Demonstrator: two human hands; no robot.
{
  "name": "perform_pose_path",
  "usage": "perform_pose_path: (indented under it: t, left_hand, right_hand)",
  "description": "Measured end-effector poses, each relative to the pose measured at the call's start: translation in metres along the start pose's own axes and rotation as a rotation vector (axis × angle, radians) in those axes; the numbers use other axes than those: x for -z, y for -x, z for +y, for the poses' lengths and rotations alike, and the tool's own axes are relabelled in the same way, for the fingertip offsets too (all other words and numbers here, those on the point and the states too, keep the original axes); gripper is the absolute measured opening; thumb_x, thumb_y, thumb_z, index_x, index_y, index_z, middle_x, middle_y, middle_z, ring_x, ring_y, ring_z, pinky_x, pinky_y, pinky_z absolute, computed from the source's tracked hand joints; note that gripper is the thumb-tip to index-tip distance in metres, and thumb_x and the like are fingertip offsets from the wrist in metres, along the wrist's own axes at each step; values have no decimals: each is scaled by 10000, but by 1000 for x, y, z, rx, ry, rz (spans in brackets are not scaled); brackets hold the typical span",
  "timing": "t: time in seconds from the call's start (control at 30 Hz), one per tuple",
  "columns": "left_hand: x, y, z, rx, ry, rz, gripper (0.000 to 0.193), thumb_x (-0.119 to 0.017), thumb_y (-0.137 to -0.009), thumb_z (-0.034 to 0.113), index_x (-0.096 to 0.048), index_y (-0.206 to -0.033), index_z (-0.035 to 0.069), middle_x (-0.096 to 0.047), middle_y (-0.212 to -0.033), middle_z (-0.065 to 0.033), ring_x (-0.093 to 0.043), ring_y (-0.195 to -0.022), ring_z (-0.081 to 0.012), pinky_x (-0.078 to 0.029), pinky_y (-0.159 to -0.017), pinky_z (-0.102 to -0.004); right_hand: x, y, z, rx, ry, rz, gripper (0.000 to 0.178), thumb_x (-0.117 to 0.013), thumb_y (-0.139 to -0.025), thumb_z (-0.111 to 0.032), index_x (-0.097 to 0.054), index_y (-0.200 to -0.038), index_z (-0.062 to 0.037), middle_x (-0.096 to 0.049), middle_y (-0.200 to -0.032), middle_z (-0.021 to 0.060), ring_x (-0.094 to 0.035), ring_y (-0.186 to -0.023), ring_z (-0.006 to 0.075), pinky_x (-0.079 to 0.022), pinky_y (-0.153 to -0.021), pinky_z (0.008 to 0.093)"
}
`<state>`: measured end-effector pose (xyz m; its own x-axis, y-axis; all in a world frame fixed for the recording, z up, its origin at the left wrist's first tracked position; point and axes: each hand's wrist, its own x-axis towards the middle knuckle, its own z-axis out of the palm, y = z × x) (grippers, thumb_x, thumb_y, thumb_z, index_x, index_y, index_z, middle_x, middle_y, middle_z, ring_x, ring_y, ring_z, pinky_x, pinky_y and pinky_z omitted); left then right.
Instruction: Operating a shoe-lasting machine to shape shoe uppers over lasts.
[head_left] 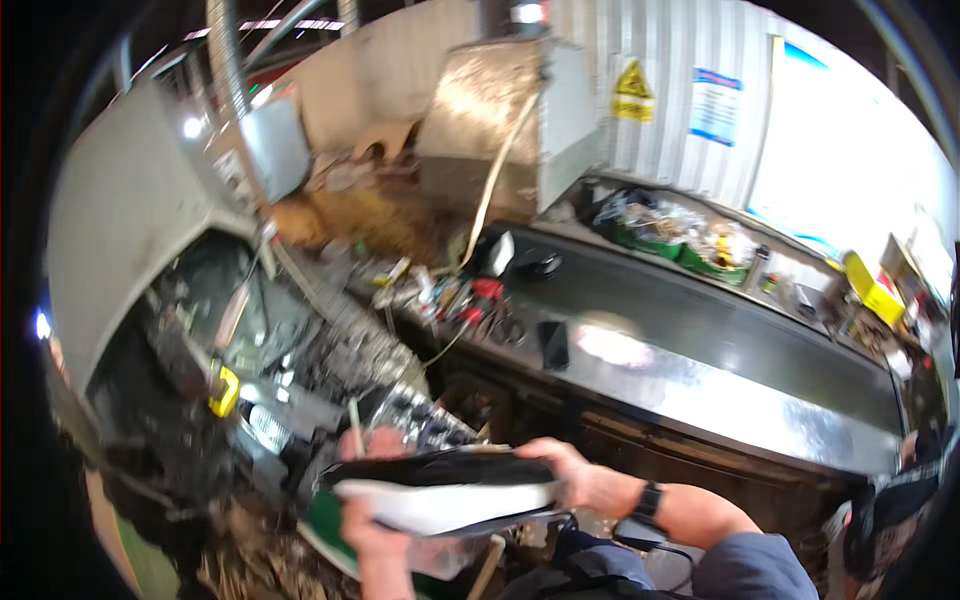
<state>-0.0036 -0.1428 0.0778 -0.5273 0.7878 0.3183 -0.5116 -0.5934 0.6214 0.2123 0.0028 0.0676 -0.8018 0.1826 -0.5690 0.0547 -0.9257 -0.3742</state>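
Note:
Between my two hands is a flat, oblong black-and-white object (455, 505), blurred, its exact kind not clear. Its upper edge is dark and its near face is white. My left hand (375, 520) closes on its left end, with the thumb over the white face. At the opposite end my right hand (580, 478) grips the corner, a dark watch (648, 502) on that wrist. Below the object, a green and white curved rim (325, 530) shows, partly covered by my left hand.
A grey-hooded machine (150, 220) stands at left, dark scrap and a yellow piece (224, 392) inside it. Ahead runs a dark conveyor belt (700, 355), bearing a black flat item (553, 345) and red-handled tools (485, 292). Green trays (710, 265) line the wall. Another person (885, 515) is at right.

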Motion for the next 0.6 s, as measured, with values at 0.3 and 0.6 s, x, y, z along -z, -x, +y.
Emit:
perform_pose_path:
  t: [0.3,0.6]
  left_hand:
    - [-135,-22,-169,517,270,-414,476,-577,-1033,297,-420,-1439,103,-527,-1430,-274,-519,-1323,-436,-403,-1144,-546]
    - [-195,3,-376,793,-105,-372,412,-497,-1072,267,-380,-1418,75,-629,-1229,-204,-660,-1094,-368,-544,-969,-513]
  right_hand:
    - [226,62,83,517,-717,-259,714,-498,-973,-523,-499,-1430,26,-629,-1325,261,-679,-1094,429,-583,-822,611]
    - [348,183,86,689,-814,206,550,-687,-927,-358,-584,-1339,-8,-681,-1262,180,-677,-1108,310,-548,-979,483]
